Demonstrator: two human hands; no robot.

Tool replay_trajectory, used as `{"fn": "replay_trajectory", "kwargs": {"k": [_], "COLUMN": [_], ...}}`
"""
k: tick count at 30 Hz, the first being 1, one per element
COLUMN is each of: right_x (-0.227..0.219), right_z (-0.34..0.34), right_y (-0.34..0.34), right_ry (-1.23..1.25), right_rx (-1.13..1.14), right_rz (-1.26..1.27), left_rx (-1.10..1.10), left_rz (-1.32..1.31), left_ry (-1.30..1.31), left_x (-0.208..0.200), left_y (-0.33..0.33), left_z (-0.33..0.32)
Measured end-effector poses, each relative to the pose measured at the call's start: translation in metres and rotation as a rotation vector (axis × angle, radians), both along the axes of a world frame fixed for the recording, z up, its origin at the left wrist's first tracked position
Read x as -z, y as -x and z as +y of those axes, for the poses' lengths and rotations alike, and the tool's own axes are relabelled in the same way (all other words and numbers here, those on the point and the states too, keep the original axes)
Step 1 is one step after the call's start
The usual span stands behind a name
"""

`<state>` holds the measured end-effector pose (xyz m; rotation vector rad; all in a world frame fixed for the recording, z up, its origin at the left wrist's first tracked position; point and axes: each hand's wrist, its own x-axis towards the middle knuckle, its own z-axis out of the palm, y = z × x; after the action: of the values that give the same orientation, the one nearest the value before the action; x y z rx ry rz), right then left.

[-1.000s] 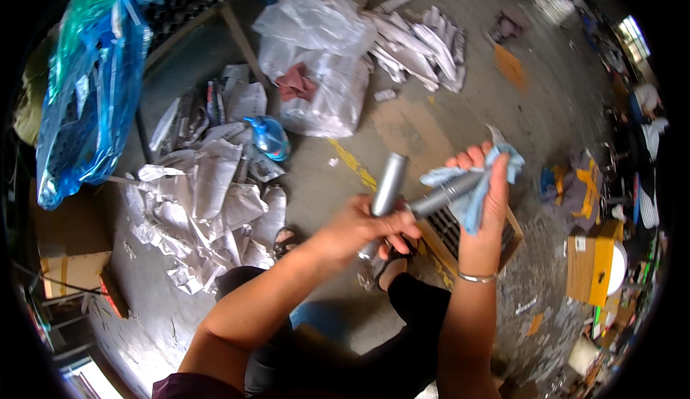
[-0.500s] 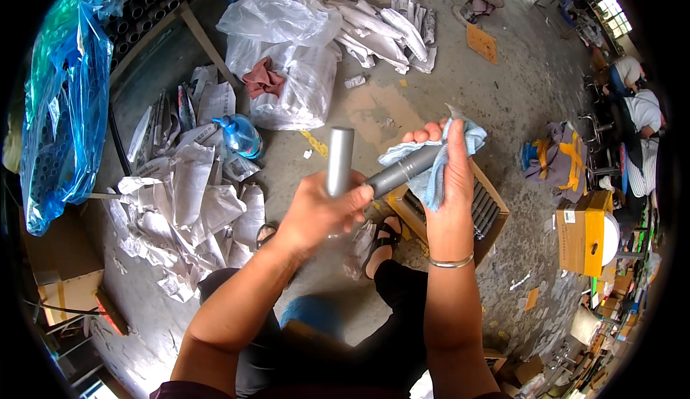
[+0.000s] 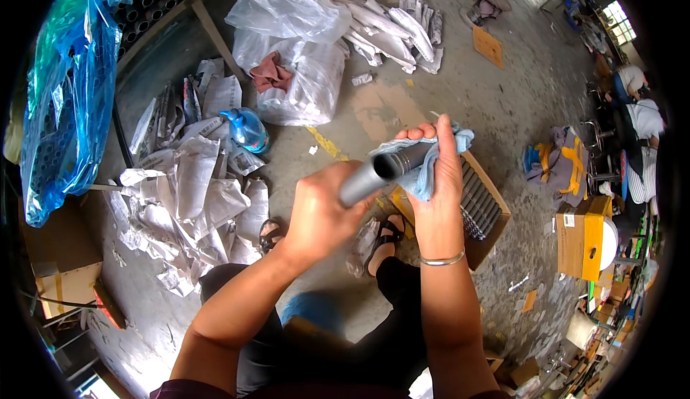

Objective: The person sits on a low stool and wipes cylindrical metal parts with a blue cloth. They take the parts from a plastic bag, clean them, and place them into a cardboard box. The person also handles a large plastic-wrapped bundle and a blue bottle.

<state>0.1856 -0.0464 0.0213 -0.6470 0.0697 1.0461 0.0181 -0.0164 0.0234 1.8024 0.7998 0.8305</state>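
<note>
Left hand (image 3: 320,206): closed around a silver tube (image 3: 360,183), left of the blue cloth.
Right hand (image 3: 442,192): the blue cloth (image 3: 422,182) is squeezed around a ringed gray tube (image 3: 412,157).
Good wiping: the cloth is best kept snug.
Feel: soft-looking cloth; hard, smooth-looking, round tubes, one open end seen.

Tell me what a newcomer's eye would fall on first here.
Probably the smooth grey metallic tube in the left hand's grip near the centre, next to a banded grey tube held with a light-blue fabric cloth in the right hand's grip. Next, perhaps, the translucent blue plastic sheeting hanging at far left, then the heap of crumpled whitish paper left of centre.
</note>
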Motion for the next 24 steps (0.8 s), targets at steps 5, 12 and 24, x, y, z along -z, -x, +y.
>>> {"fn": "replay_trajectory", "kwargs": {"k": [5,12,24], "right_x": [-0.02,-0.022,-0.009], "right_z": [-0.003,-0.006,-0.003], "right_y": [0.003,0.005,0.054], "right_ry": [-0.054,-0.114,0.112], "right_rx": [-0.033,-0.075,-0.249], "right_rz": [-0.241,-0.305,-0.188], "left_rx": [0.111,0.133,-0.1], "left_rz": [-0.268,-0.315,-0.018], "left_ry": [1.007,1.013,-0.261], "left_x": [-0.014,-0.004,0.005], "left_y": [0.009,0.004,-0.004], "left_z": [0.001,-0.005,0.0]}}
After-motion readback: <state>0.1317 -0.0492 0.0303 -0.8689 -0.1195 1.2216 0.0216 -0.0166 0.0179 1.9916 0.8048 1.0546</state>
